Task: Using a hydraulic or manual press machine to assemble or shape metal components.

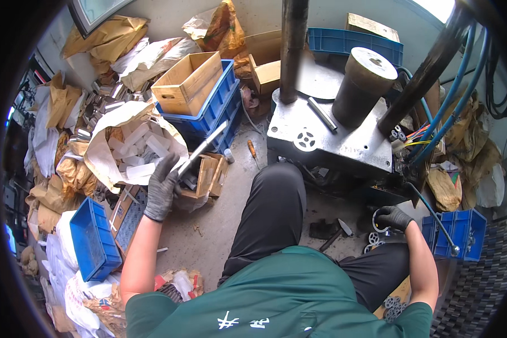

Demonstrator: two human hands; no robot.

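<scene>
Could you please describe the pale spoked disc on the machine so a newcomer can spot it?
Right of centre stands a big machine with a flat grey metal bed. Toward the bed's near left corner lies the pale, round, spoked disc. Its cut-outs set it apart from the slim silver rod and thick dark cylinder farther back.

Knee point(278, 183) as obstacle between hands point(162, 190) point(393, 217)

- The gloved left hand point(162, 188) holds a long pale rod point(204, 147) beside an open sack point(97, 145) of white blocks point(158, 145).
- The gloved right hand point(393, 217) holds a metal ring point(374, 222) near a blue crate point(474, 238).
- A spoked disc point(305, 141) and a short bar point(322, 115) lie on the machine bed point(287, 120).
- A hammer point(344, 227) lies on the floor point(200, 248).
</scene>
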